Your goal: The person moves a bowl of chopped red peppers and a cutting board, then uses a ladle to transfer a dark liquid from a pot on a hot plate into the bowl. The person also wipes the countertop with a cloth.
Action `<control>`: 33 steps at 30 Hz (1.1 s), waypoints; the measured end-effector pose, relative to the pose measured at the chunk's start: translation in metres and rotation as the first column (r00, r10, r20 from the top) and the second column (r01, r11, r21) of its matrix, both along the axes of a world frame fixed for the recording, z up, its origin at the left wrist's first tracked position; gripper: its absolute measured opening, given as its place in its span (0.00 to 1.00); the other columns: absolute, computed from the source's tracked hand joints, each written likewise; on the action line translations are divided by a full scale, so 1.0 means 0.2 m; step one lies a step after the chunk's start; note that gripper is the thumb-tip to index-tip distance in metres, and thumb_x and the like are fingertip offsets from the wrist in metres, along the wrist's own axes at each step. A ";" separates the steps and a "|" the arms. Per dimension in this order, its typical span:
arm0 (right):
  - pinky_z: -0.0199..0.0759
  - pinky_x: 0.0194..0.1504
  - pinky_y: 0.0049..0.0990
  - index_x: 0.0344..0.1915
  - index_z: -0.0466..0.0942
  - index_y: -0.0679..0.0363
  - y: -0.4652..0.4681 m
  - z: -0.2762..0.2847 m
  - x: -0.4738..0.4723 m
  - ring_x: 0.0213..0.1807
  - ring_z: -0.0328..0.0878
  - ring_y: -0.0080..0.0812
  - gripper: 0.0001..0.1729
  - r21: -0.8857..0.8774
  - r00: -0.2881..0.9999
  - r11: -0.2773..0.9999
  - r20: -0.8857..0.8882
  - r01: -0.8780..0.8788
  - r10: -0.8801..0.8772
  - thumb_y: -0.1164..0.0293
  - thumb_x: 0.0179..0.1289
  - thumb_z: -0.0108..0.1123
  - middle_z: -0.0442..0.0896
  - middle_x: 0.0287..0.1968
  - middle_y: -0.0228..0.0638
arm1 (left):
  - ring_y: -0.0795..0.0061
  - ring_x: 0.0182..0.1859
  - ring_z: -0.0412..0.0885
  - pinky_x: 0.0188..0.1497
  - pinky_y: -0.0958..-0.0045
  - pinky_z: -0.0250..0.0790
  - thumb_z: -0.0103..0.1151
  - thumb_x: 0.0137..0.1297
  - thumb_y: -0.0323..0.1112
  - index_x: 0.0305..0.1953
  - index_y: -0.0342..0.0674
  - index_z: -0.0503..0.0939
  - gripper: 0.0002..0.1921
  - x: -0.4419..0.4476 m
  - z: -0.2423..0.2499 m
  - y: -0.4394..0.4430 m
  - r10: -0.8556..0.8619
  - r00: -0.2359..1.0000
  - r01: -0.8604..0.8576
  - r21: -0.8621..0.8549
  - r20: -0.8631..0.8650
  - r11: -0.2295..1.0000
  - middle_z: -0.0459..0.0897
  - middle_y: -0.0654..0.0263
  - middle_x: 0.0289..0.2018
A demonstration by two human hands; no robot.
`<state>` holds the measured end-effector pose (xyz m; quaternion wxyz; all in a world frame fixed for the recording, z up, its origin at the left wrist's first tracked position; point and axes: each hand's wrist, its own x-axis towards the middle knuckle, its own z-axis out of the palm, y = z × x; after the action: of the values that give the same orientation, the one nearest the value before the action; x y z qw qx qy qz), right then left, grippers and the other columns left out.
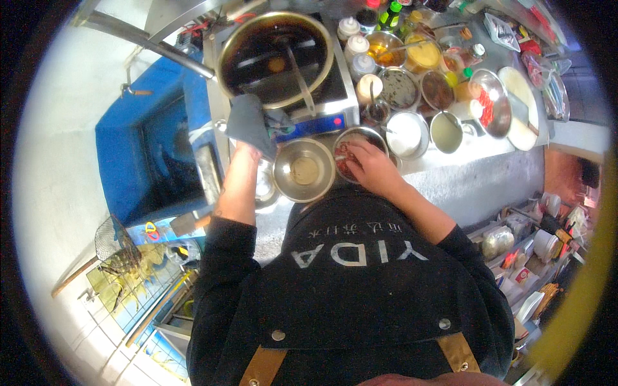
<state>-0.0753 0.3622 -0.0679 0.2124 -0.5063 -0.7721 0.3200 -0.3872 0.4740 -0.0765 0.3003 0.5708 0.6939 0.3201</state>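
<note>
My left hand (248,143) is mostly covered by a grey cloth (247,120), which it holds against the near left rim of a large round pan (275,100) of dark liquid. The fingers are hidden under the cloth. A long metal utensil (297,72) stands in the pan, its handle resting over the near rim. My right hand (368,166) reaches into a steel bowl (381,132) of reddish pieces, perhaps raw meat (344,164). Its fingertips are among the pieces, and their grip is unclear. Between my hands sits a wide steel bowl (285,186) with a little pale matter at its bottom.
The pan sits on a cooktop (347,91) with a blue control panel (309,126). Squeeze bottles (357,46), a white-filled bowl (404,134), a bowl of dark sauce (437,90) and a bowl with red pieces (499,118) crowd the right. A blue sink (113,140) lies left.
</note>
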 end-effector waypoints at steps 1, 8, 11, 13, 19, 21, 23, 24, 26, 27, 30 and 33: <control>0.77 0.61 0.43 0.55 0.80 0.66 0.00 0.00 0.00 0.59 0.80 0.55 0.19 0.005 1.000 1.000 0.001 0.000 0.000 0.70 0.68 0.66 0.81 0.59 0.50 | 0.72 0.31 0.81 0.36 0.66 0.76 0.44 0.81 0.39 0.43 0.44 0.74 0.10 0.00 -0.01 0.01 0.060 0.957 -0.043 -0.066 0.285 0.997 0.81 0.65 0.32; 0.79 0.57 0.44 0.52 0.81 0.65 -0.01 0.04 0.00 0.55 0.83 0.55 0.16 -0.011 1.000 1.000 0.008 -0.008 0.009 0.67 0.70 0.63 0.83 0.56 0.50 | 0.72 0.40 0.83 0.38 0.68 0.76 0.49 0.77 0.38 0.44 0.43 0.76 0.08 0.04 -0.02 -0.01 0.147 0.829 -0.147 -0.043 0.540 0.988 0.80 0.66 0.39; 0.79 0.56 0.45 0.52 0.81 0.65 -0.02 0.04 0.00 0.54 0.83 0.54 0.16 -0.046 0.999 0.999 0.032 -0.011 0.012 0.67 0.71 0.62 0.84 0.55 0.50 | 0.70 0.41 0.83 0.37 0.67 0.76 0.49 0.76 0.38 0.43 0.44 0.77 0.08 0.02 -0.09 -0.01 0.122 0.758 -0.175 0.019 0.640 0.984 0.81 0.65 0.40; 0.79 0.56 0.45 0.52 0.81 0.65 -0.02 0.04 0.00 0.54 0.83 0.54 0.16 -0.070 0.998 0.997 0.052 -0.018 0.022 0.66 0.71 0.61 0.84 0.55 0.50 | 0.71 0.40 0.83 0.40 0.66 0.76 0.49 0.76 0.35 0.43 0.42 0.80 0.09 -0.05 -0.14 0.02 -0.012 0.986 0.067 0.331 -0.166 0.941 0.81 0.64 0.37; 0.79 0.54 0.46 0.51 0.81 0.64 -0.04 0.02 0.02 0.52 0.83 0.55 0.15 -0.116 0.993 0.992 0.102 -0.043 0.055 0.66 0.71 0.61 0.85 0.51 0.49 | 0.66 0.38 0.87 0.36 0.64 0.76 0.51 0.70 0.30 0.39 0.37 0.83 0.09 -0.07 -0.22 0.11 0.174 0.930 -0.141 -0.122 0.325 0.982 0.86 0.58 0.34; 0.79 0.54 0.46 0.49 0.81 0.64 -0.05 0.02 0.02 0.51 0.83 0.55 0.13 -0.097 0.996 0.995 0.089 -0.017 0.026 0.68 0.70 0.61 0.85 0.49 0.49 | 0.64 0.36 0.88 0.33 0.65 0.76 0.51 0.69 0.30 0.39 0.37 0.84 0.10 -0.04 -0.19 0.10 0.218 0.895 -0.163 -0.170 0.389 0.972 0.86 0.56 0.33; 0.79 0.54 0.46 0.48 0.81 0.65 -0.06 0.01 0.02 0.51 0.83 0.54 0.13 -0.128 0.994 0.992 0.109 -0.019 0.033 0.68 0.70 0.61 0.85 0.48 0.49 | 0.64 0.33 0.88 0.30 0.66 0.75 0.52 0.68 0.30 0.37 0.37 0.85 0.10 -0.01 -0.16 0.09 0.146 0.891 -0.140 -0.047 0.431 0.989 0.87 0.55 0.32; 0.79 0.53 0.46 0.48 0.81 0.65 -0.06 0.00 0.03 0.51 0.83 0.54 0.12 -0.143 0.992 0.990 0.118 -0.019 0.036 0.68 0.70 0.61 0.85 0.48 0.49 | 0.63 0.33 0.88 0.30 0.65 0.76 0.52 0.68 0.30 0.36 0.38 0.86 0.10 -0.01 -0.14 0.10 0.102 0.980 -0.096 -0.046 0.172 0.994 0.87 0.55 0.31; 0.79 0.53 0.46 0.47 0.81 0.65 -0.06 0.00 0.03 0.50 0.83 0.54 0.12 -0.137 0.991 0.990 0.126 -0.030 0.047 0.68 0.70 0.61 0.85 0.48 0.50 | 0.62 0.32 0.88 0.30 0.64 0.76 0.53 0.67 0.30 0.33 0.40 0.87 0.11 -0.02 -0.10 0.11 -0.056 0.942 0.056 -0.009 -0.332 0.998 0.87 0.56 0.30; 0.79 0.52 0.46 0.46 0.81 0.65 -0.07 -0.01 0.04 0.50 0.83 0.54 0.12 -0.136 0.989 0.990 0.136 -0.033 0.051 0.68 0.70 0.61 0.85 0.48 0.50 | 0.60 0.32 0.88 0.30 0.63 0.76 0.54 0.66 0.31 0.32 0.41 0.87 0.10 -0.02 -0.09 0.11 -0.071 0.864 0.127 0.078 -0.499 0.989 0.88 0.56 0.30; 0.80 0.52 0.45 0.45 0.81 0.65 -0.08 -0.01 0.05 0.50 0.83 0.54 0.11 -0.121 0.990 0.992 0.130 -0.029 0.045 0.69 0.70 0.61 0.85 0.48 0.50 | 0.57 0.33 0.88 0.31 0.61 0.78 0.58 0.63 0.32 0.30 0.43 0.88 0.08 -0.03 -0.03 0.09 -0.089 0.591 0.249 0.076 -0.802 0.966 0.88 0.56 0.30; 0.80 0.52 0.44 0.45 0.82 0.65 -0.08 0.00 0.06 0.50 0.83 0.54 0.10 -0.112 0.992 0.994 0.121 -0.010 0.023 0.70 0.69 0.63 0.85 0.47 0.50 | 0.56 0.36 0.88 0.35 0.60 0.79 0.61 0.59 0.32 0.31 0.44 0.89 0.06 -0.02 0.03 0.07 -0.148 0.524 0.223 -0.033 -0.839 0.974 0.88 0.57 0.31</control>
<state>-0.0636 0.3467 -0.0687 0.1336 -0.5295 -0.7688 0.3328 -0.3919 0.4874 -0.0697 -0.0570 0.7359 0.6747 0.0028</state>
